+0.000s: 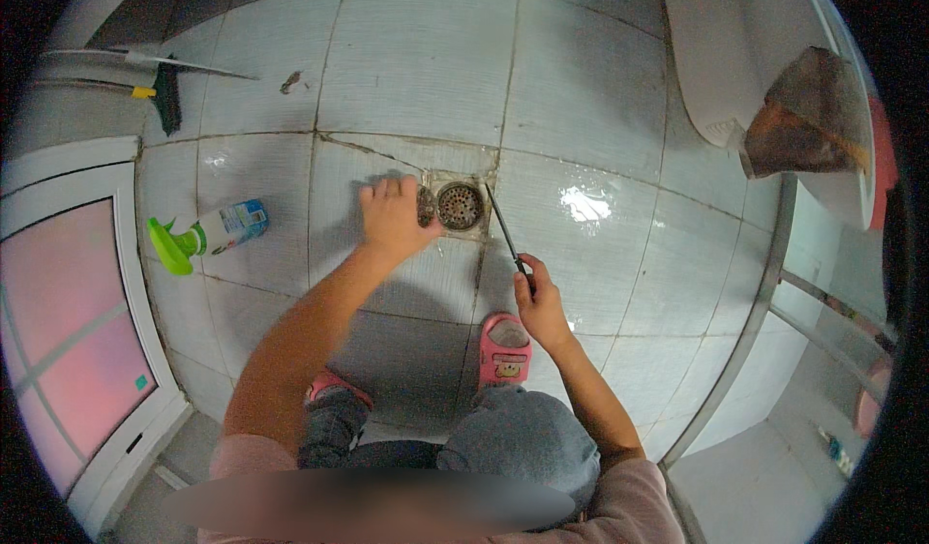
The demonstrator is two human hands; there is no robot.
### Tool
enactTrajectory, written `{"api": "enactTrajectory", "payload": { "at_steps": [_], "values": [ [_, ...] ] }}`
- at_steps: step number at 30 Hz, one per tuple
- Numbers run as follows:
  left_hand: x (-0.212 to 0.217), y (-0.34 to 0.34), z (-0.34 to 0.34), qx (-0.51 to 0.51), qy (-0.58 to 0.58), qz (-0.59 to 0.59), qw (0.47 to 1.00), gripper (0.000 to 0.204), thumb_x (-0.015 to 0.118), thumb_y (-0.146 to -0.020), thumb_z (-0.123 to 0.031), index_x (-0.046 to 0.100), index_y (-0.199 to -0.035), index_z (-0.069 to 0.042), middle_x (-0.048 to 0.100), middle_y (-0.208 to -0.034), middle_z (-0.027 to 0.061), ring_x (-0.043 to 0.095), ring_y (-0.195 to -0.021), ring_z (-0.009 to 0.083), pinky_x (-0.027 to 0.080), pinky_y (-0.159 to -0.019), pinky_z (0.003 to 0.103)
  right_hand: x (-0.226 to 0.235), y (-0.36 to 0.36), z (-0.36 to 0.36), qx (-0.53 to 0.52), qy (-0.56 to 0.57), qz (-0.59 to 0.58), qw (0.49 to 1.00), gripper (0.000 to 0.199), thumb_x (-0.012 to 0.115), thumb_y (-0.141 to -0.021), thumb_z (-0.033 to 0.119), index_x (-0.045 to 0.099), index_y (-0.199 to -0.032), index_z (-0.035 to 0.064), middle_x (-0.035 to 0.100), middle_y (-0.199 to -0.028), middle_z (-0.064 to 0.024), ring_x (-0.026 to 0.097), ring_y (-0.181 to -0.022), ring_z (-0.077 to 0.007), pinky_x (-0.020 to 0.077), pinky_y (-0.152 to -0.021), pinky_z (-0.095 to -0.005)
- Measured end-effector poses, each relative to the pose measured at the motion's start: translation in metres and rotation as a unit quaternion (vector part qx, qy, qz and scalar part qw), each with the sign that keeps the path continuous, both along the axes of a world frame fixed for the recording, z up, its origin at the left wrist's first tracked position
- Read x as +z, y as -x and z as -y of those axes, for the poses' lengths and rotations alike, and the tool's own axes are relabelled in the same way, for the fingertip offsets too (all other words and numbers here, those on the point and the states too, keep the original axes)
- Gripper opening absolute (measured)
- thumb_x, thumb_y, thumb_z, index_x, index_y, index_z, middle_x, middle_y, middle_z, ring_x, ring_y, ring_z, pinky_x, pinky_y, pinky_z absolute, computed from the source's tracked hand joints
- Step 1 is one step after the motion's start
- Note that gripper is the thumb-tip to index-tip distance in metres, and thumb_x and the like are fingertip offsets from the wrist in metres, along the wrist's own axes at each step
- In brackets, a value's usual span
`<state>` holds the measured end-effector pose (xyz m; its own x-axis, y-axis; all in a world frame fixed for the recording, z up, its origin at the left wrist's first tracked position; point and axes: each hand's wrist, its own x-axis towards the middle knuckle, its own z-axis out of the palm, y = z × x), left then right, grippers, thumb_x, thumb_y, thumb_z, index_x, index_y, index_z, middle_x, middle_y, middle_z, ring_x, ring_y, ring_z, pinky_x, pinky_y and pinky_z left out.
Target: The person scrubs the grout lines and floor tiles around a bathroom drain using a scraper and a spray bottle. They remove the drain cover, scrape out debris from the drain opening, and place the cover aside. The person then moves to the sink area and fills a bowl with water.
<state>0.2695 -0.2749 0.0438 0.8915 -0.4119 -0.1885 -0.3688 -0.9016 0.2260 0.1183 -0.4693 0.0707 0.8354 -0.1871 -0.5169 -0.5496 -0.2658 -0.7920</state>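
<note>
A floor drain [461, 206] with a round, perforated metal strainer sits in a dirty square frame among the tiles. Just left of it, my left hand [395, 221] grips a dark round drain cover [426, 206], tilted up on its edge against the drain's side. My right hand [540, 302] is closed around the handle of a long thin tool [502, 220] with a dark shaft. Its tip rests at the upper right corner of the drain frame. Whether that tool is a screwdriver or a narrow blade I cannot tell.
A spray bottle [208, 234] with a green trigger lies on the left. Behind it is a black-headed brush [166, 96] with a long handle. A white-framed door [126, 215] stands at left, a white fixture [711, 50] at far right. My pink slipper [505, 355] is near the drain.
</note>
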Motion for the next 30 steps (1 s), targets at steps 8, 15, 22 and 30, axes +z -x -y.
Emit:
{"api": "enactTrajectory", "payload": {
  "at_steps": [8, 15, 22, 30],
  "values": [
    [-0.013, -0.034, -0.119, 0.121, 0.205, -0.056, 0.970, 0.018, 0.063, -0.071, -0.023, 0.058, -0.073, -0.005, 0.058, -0.064, 0.0134, 0.055, -0.057, 0.0194, 0.044, -0.053, 0.033, 0.011, -0.019, -0.009, 0.075, -0.050, -0.001, 0.996, 0.031, 0.048, -0.086, 0.010, 0.044, -0.117, 0.0062, 0.058, -0.075, -0.0170, 0.059, -0.061, -0.0212, 0.0465, -0.058, -0.0314],
    [-0.007, -0.023, -0.154, 0.249, 0.170, -0.142, 0.943, 0.026, 0.058, -0.074, -0.025, 0.060, -0.077, 0.000, 0.058, -0.065, 0.0125, 0.054, -0.057, 0.0182, 0.042, -0.054, 0.033, 0.008, -0.033, -0.020, 0.131, -0.027, 0.010, 0.991, 0.031, 0.049, -0.086, 0.010, 0.047, -0.116, 0.0064, 0.059, -0.074, -0.0155, 0.059, -0.063, -0.0213, 0.0468, -0.061, -0.0315],
    [-0.014, 0.051, -0.200, 0.328, 0.137, -0.429, 0.831, 0.031, 0.056, -0.076, -0.029, 0.059, -0.082, 0.001, 0.056, -0.064, 0.0124, 0.054, -0.057, 0.0178, 0.043, -0.056, 0.034, 0.000, -0.046, -0.044, 0.192, -0.013, 0.047, 0.980, 0.030, 0.049, -0.085, 0.009, 0.048, -0.115, 0.0090, 0.059, -0.075, -0.0190, 0.059, -0.066, -0.0302, 0.0471, -0.061, -0.0368],
    [0.049, 0.199, -0.255, 0.180, 0.061, -0.413, 0.891, 0.029, 0.054, -0.081, -0.028, 0.062, -0.096, -0.005, 0.060, -0.087, 0.0149, 0.057, -0.083, 0.0216, 0.045, -0.074, 0.033, -0.031, -0.053, -0.093, 0.329, 0.027, 0.099, 0.939, 0.028, 0.046, -0.086, 0.016, 0.048, -0.114, 0.0127, 0.059, -0.082, -0.0225, 0.056, -0.074, -0.0415, 0.0461, -0.063, -0.0453]
  ]
}}
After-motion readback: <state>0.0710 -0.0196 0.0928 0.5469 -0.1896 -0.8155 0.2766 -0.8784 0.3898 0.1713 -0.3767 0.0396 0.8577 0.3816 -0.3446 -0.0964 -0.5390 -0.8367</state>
